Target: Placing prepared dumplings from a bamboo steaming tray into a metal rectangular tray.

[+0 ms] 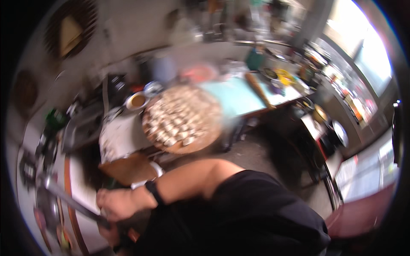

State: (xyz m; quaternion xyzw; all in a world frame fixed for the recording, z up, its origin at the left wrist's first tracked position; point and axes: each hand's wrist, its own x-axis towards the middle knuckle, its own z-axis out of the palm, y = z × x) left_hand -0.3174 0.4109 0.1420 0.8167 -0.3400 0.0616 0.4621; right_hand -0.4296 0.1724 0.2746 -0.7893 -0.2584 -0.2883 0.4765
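At the lower left, blurred, a long grey metal-looking handled tool (pixel 75 202) slants from the upper left down to my hands. My left hand (pixel 109 233) is around its dark lower end, partly hidden by my right forearm and dark clothing. My right hand (pixel 117 203) reaches across from the right and lies just above the left one, fingers curled, a dark band on its wrist. Whether those fingers grip the tool is unclear. Beyond my arm, a round wooden board (pixel 206 140) carries many pale pieces that look like dumplings (pixel 176 123).
A bowl of brownish liquid (pixel 138 101) stands left of the board. A rolling pin (pixel 258 88) lies on the light-blue tabletop (pixel 224 96). A brown panel (pixel 131 168) sits before my right hand. A metal sink (pixel 84 128) is at left, and a stool-like dark stand (pixel 317 150) at right.
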